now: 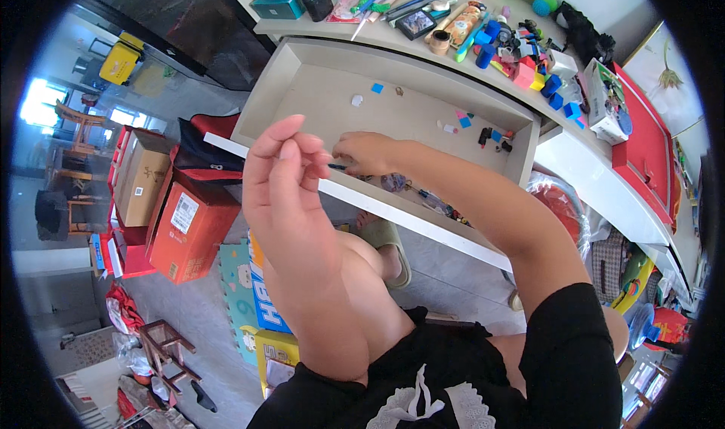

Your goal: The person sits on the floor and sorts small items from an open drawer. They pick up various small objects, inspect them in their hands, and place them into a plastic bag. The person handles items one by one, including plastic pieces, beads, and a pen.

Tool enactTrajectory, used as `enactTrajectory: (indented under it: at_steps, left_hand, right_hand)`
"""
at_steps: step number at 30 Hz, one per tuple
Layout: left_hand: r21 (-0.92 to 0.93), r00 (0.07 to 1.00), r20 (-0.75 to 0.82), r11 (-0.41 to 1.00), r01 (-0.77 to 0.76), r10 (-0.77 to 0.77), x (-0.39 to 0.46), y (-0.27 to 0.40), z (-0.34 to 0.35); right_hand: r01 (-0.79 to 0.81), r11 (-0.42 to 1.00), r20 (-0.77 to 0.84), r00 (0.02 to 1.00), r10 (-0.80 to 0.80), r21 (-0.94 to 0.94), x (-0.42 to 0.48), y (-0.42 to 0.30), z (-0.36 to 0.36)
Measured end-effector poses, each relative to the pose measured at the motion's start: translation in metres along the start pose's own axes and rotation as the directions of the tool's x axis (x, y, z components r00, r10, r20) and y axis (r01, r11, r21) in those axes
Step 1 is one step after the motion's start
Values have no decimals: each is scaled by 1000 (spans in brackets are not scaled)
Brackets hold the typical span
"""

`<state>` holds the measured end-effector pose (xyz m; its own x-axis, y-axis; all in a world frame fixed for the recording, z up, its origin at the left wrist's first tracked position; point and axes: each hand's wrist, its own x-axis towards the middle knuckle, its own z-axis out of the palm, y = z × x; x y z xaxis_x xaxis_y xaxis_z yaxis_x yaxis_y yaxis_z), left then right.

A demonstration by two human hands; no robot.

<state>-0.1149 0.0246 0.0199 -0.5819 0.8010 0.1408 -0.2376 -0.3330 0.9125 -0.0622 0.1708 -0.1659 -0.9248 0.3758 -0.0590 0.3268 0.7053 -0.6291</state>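
Note:
An open drawer [362, 109] lies before me, with small blue paper pieces [377, 88], a white scrap [356, 100] and small black toy parts [485, 136] scattered on its bottom. My left hand [291, 168] is raised over the drawer's front left part, palm towards me, fingers curled with the thumb against them; whether something small is between them cannot be told. Inside the drawer, my right hand [368, 150] reaches down near the front wall, its fingertips by a thin dark item [337, 167]. Beside it, along the front wall, lie a patterned round item [393, 182] and several small trinkets.
Pens, blue blocks [486, 55], a small black-framed item [416, 23] and a white box [609, 103] crowd the desktop above the drawer. To the left stand an orange cardboard box [192, 231] and a brown box [143, 180]. A wooden stool [167, 347] is at lower left.

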Motion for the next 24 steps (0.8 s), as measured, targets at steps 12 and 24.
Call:
enactTrajectory:
  at_steps: [12, 24]
  left_hand:
    - [-151, 997, 28, 986, -70, 75, -5, -13, -7]
    - [-203, 991, 123, 976, 73, -49, -7, -4, 2]
  right_hand:
    - [-328, 938, 320, 906, 279, 113, -147, 12, -29]
    - [-270, 961, 27, 962, 272, -56, -178, 5, -26]
